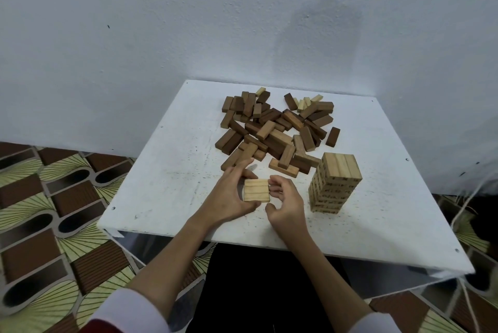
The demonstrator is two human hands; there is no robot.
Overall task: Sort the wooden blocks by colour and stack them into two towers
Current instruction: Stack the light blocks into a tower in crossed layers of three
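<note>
A: What's lying farthest left?

B: The patterned floor (40, 198), brown and yellow-green, is running under the white table (167, 171), which is standing against a pale wall (134, 22).

A: And the person's left hand?

B: The left hand (229, 195) is resting on the table near its front edge, thumb below and fingers (239, 167) reaching above, touching the left end of a flat row of three light blocks (256, 190). The fingers are only gently bent, cupping the row's end rather than closing round it.

A: Where is that row lying?

B: It's lying flat on the table between both hands, the three blocks side by side and touching.

A: The right hand?

B: The right hand (285, 200) is sitting at the row's right end, its fingers (277, 184) curled in and pressing against the block ends, thumb tucked below. Whether it's truly pinching anything, I can't tell.

A: What's behind the hands?

B: A loose pile of dark and mid-brown blocks (275, 130) is spreading across the middle of the table, with a few pale blocks (310, 101) showing at its far edge.

A: And farthest right?

B: A light tower (335, 183) is standing upright just right of the right hand, apart from it, with three blocks across its top.
</note>
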